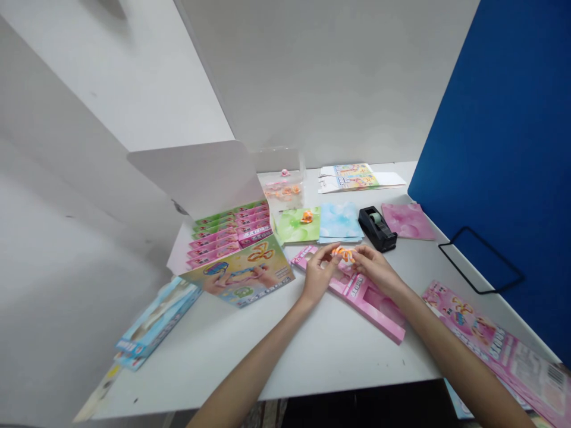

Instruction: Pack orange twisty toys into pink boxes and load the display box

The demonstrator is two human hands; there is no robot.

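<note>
My left hand [319, 274] and my right hand [375, 268] meet over the table and pinch a small orange toy [343, 254] between their fingertips. Both hands are closed on it from either side. Under them lies a long pink window box [361, 294], flat on the white table [276, 351]. A second small orange toy [306, 217] rests on a green card [294, 229] further back.
An open display carton [236, 238] full of pink and green packs stands at the left, blue boxes [156, 321] near the left edge. A black tape dispenser [377, 227], blue and pink cards, a clear bag of toys [281, 190] and pink flat sheets [491, 345] surround the hands. A blue partition [504, 148] bounds the right.
</note>
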